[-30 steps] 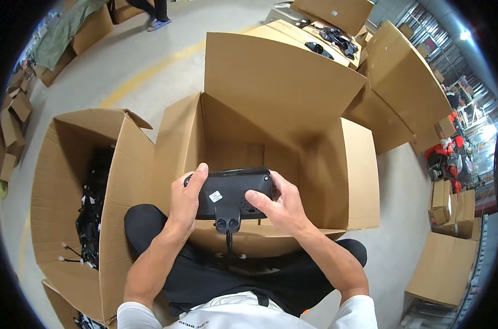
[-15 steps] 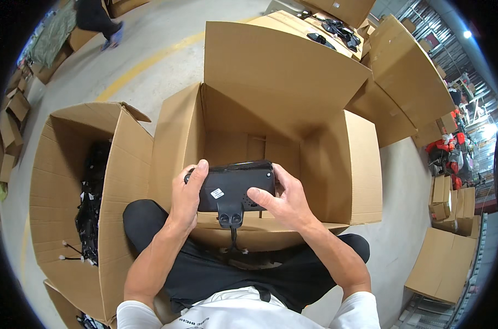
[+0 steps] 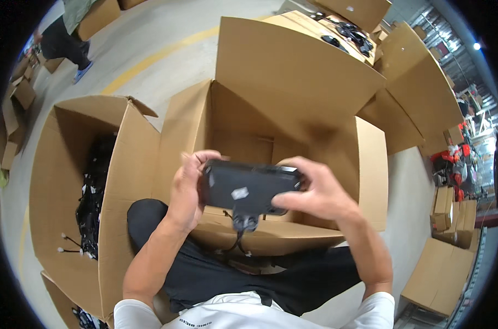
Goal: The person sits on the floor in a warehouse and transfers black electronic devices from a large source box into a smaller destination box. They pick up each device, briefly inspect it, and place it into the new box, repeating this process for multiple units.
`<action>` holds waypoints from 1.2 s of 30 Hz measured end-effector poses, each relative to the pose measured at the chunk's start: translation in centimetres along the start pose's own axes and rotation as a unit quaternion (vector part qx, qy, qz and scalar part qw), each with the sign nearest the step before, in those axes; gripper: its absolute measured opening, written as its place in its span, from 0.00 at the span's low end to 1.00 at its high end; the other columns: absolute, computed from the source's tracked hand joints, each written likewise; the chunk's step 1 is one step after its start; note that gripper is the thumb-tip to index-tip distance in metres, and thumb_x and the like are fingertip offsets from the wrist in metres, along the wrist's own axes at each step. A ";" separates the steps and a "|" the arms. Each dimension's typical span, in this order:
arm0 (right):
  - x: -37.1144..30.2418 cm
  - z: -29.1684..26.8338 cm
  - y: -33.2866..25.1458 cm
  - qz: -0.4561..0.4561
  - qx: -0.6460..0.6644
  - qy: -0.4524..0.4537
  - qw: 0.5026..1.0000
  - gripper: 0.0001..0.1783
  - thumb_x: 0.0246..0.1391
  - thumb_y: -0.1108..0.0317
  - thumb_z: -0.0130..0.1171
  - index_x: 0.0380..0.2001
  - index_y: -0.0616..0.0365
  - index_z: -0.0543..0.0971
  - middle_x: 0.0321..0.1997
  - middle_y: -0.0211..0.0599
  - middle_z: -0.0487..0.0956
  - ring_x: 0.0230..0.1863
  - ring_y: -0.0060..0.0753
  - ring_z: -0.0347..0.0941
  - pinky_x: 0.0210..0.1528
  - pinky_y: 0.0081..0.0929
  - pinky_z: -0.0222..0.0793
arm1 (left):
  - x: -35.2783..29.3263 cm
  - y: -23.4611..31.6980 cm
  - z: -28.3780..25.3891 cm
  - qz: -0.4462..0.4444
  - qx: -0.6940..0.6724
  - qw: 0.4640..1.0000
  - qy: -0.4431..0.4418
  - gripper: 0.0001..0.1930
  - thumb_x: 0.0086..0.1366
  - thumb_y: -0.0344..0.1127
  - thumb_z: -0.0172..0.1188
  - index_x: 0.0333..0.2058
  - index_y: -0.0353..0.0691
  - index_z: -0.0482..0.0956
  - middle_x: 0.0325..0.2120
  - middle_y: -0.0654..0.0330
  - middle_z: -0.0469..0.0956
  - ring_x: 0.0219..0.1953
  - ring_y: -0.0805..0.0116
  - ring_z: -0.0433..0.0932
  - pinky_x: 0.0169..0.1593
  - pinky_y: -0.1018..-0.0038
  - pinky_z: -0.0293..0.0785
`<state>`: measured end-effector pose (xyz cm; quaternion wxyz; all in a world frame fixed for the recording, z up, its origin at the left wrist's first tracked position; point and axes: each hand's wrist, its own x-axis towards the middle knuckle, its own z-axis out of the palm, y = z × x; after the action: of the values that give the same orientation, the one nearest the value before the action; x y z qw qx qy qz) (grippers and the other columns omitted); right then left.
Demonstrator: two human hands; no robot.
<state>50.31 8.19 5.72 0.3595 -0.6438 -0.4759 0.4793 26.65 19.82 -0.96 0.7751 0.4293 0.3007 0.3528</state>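
Between my hands is a black rectangular plastic unit point(image 3: 254, 181), held above the large open cardboard box point(image 3: 293, 66) in front of me. A white label point(image 3: 240, 193) sits on the side facing me. From its lower edge sticks out a black bracket point(image 3: 244, 219), with a dark cable point(image 3: 239, 241) hanging below. My left hand point(image 3: 190, 189) wraps around the unit's left end. At the other end my right hand point(image 3: 323, 192) grips it, thumb on the near face and fingers over the top edge. The unit's far side is hidden, and motion blurs it slightly.
A second open box point(image 3: 131, 175) at my left holds several black parts point(image 3: 92, 203) with cables. Behind the big box, more black parts point(image 3: 347, 35) lie on cardboard. Boxes point(image 3: 438, 274) stand on the right. A person point(image 3: 65, 44) walks at the far left.
The unit has shifted right in both hands, and my right hand has moved right with it. The person at the far left has moved further left; the view has shifted a little.
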 end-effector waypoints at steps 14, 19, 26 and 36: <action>26.0 11.2 34.0 0.248 0.513 0.124 0.812 0.18 0.69 0.65 0.56 0.59 0.58 0.72 0.60 0.42 0.77 0.60 0.45 0.76 0.60 0.50 0.78 | -1.7 -6.6 0.6 -0.216 0.236 0.943 -0.094 0.44 0.70 0.48 0.64 0.71 0.27 0.51 0.63 0.39 0.69 0.66 0.52 0.70 0.67 0.60 0.69; 31.8 18.7 39.5 0.185 0.561 0.158 0.791 0.18 0.68 0.65 0.57 0.57 0.57 0.73 0.58 0.42 0.79 0.56 0.47 0.78 0.54 0.51 0.80 | -1.9 -5.8 0.6 -0.216 0.241 0.938 -0.122 0.38 0.72 0.48 0.62 0.69 0.30 0.56 0.62 0.42 0.72 0.67 0.53 0.70 0.65 0.61 0.71; 31.5 15.9 36.4 0.165 -0.241 0.003 0.956 0.31 0.60 0.41 0.57 0.54 0.54 0.78 0.35 0.48 0.84 0.32 0.45 0.81 0.35 0.39 0.77 | -3.6 -5.7 0.4 -0.187 0.272 0.936 -0.118 0.31 0.72 0.47 0.58 0.66 0.33 0.63 0.58 0.42 0.75 0.60 0.50 0.76 0.63 0.61 0.72; 18.8 3.5 29.7 0.085 -0.432 -0.159 0.884 0.18 0.57 0.58 0.65 0.40 0.64 0.83 0.39 0.54 0.83 0.43 0.58 0.79 0.48 0.43 0.75 | -12.9 14.4 -9.4 0.021 0.392 0.919 0.020 0.15 0.68 0.41 0.65 0.46 0.35 0.84 0.42 0.54 0.86 0.44 0.66 0.85 0.50 0.68 0.79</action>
<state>56.53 17.68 -27.78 -0.0770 -0.6884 -0.6300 0.3512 7.92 19.17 9.59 0.5308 0.6981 0.4215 0.2309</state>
